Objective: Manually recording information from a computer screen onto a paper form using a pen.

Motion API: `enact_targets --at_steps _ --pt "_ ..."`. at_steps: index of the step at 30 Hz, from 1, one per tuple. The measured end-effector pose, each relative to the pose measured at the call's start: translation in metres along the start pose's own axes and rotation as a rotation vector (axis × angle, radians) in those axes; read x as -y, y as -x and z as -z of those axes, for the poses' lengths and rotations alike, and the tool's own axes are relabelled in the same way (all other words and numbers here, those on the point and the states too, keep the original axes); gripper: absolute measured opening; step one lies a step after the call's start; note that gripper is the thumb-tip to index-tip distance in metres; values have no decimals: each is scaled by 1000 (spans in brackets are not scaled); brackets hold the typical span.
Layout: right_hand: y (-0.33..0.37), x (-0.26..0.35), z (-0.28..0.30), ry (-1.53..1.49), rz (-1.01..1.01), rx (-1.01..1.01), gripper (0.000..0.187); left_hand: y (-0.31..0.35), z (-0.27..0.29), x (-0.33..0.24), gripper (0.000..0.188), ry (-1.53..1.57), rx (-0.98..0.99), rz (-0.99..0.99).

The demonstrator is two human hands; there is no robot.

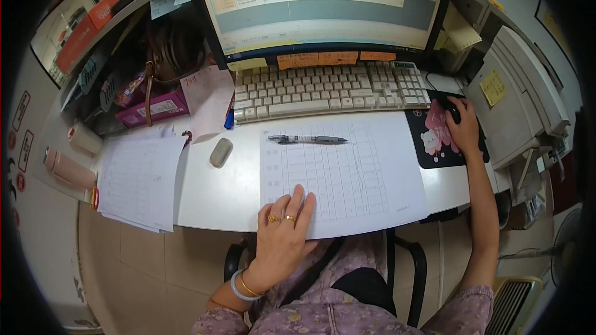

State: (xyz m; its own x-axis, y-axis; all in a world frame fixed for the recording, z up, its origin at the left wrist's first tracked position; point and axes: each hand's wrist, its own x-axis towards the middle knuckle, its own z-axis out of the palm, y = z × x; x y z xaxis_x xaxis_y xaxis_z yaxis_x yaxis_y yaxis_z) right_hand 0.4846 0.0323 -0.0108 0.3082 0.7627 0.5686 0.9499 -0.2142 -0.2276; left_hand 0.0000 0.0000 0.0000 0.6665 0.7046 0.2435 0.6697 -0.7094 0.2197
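Note:
My left hand (286, 225) lies with its fingers stretched out on the near edge of a printed table sheet (397, 192). Across the top of that sheet rests a grey click pen (308, 140). At the right, my right hand (464, 125) is wrapped round a black computer mouse (449, 110) on a dark mouse pad (433, 160) with a pink bear picture. A cream keyboard (323, 106) stands beyond the sheet, under a lit monitor (310, 22) showing a table of rows.
A grey eraser-like block (221, 152) lies left of the sheet. Stacked papers (139, 180), a pink bottle (69, 169), red-handled scissors (95, 192) and a purple box (152, 110) fill the left side. A printer-like machine (524, 87) stands at the right.

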Motion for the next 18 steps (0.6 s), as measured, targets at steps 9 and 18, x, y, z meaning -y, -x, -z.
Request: enact_targets --at_steps 9,18 --pt "-2 1 1 7 29 -10 39 -1 -2 -1 97 4 -35 14" --pt "-2 -1 0 10 11 1 40 -1 -2 0 88 -21 -5 0"
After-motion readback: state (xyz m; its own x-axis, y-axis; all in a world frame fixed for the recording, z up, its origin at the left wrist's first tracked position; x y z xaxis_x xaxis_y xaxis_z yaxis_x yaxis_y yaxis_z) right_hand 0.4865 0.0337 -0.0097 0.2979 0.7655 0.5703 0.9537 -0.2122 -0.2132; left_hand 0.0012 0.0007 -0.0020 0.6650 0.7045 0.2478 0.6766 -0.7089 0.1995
